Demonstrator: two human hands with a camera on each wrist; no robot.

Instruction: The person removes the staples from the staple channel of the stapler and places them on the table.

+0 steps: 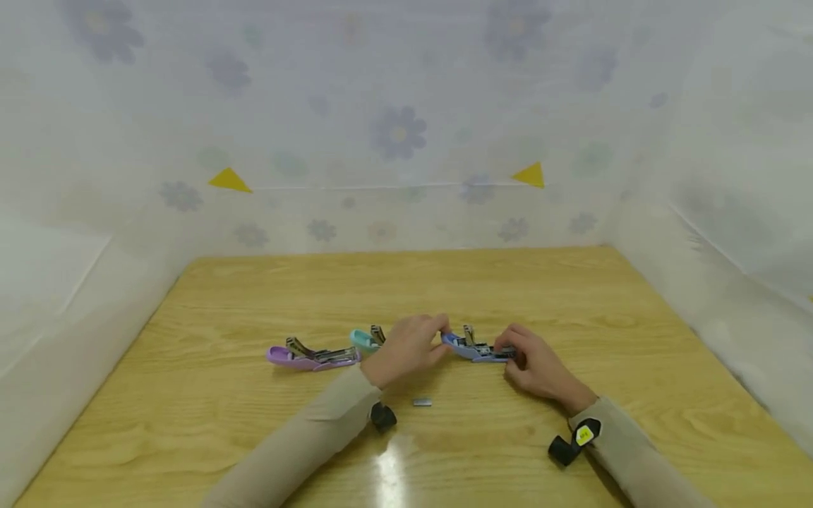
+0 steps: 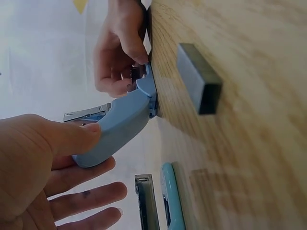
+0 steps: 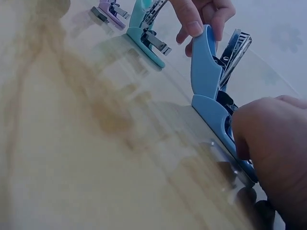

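A blue stapler point(image 1: 466, 347) lies opened out on the table, its top cover swung back and its metal magazine tilted up. My left hand point(image 1: 409, 349) pinches the end of that cover between thumb and index finger; the other fingers extend loosely in the left wrist view. At the opposite end, my right hand point(image 1: 538, 365) grips the stapler's base with curled fingers and thumb. A small dark part point(image 2: 137, 73) shows by the right fingers, partly hidden; I cannot tell whether it is staples. A short strip of staples point(image 2: 199, 79) rests on the table nearer to me.
Left of the blue stapler stands a teal stapler point(image 1: 362, 341), opened out and partly hidden behind the left hand. Farther left is a purple stapler point(image 1: 305, 360), also opened out. A patterned white curtain point(image 1: 406, 219) borders the wooden table point(image 1: 406, 282) at the back and sides.
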